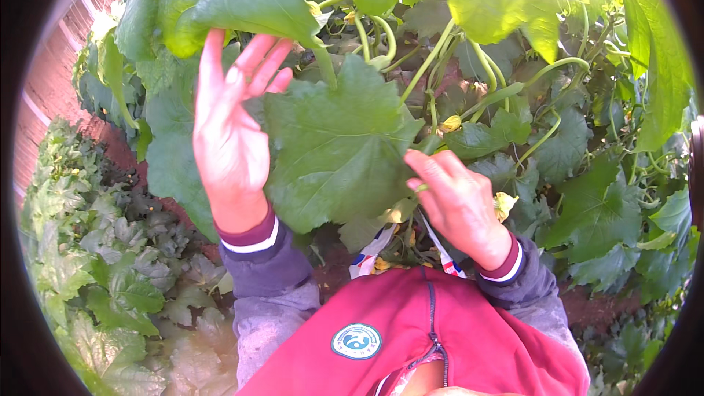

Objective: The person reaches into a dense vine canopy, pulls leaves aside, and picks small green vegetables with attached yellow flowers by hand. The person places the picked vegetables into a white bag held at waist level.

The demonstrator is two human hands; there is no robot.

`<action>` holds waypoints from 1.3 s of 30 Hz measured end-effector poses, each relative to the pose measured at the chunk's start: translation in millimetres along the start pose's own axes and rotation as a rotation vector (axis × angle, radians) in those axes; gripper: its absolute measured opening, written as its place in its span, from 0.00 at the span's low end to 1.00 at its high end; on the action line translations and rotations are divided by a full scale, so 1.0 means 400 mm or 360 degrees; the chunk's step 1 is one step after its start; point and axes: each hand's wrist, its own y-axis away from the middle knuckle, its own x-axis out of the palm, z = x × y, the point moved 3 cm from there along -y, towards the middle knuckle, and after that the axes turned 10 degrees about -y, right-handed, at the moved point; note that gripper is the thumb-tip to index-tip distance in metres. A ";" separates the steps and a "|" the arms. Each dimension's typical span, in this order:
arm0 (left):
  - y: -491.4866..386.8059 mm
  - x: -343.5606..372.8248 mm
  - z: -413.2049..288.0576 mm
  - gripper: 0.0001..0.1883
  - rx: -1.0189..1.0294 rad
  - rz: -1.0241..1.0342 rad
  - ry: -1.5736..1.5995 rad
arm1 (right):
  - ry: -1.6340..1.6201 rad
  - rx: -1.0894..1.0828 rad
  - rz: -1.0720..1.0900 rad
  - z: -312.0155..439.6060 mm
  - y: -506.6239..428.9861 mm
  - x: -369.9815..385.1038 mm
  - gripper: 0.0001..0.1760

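My left hand (234, 126) is raised with its palm turned up and fingers spread. Its fingertips reach the underside of a large green vine leaf (247, 0) and are partly hidden by it. Between my hands hangs another broad, lobed leaf (341, 148). At that leaf's right edge, my right hand (462, 198) has its fingers drawn together, with a small green piece of plant (422, 188) showing between them. A yellow blossom (451, 124) sits just above the right hand, and a pale yellow flower (504, 206) is beside its knuckles.
A white bag (374, 253) with blue and red print hangs open against my front, yellow flowers (382, 265) inside. Curving green stems (489, 74) and leaves crowd the right side. Lower left, another row of leafy plants (110, 275) grows beside reddish soil (118, 146).
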 end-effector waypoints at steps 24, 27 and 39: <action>-0.095 -0.304 -0.030 0.28 0.0283 -0.0348 -0.0730 | -0.1588 0.0258 0.0217 0.138 -0.206 0.252 0.25; -0.099 -0.303 -0.029 0.28 0.0254 -0.0414 -0.0744 | -0.1896 0.0564 -0.0141 0.074 -0.207 0.284 0.22; -0.095 -0.308 0.005 0.27 0.0191 -0.0215 -0.0742 | -0.2193 0.0857 -0.0534 -0.050 -0.376 0.266 0.24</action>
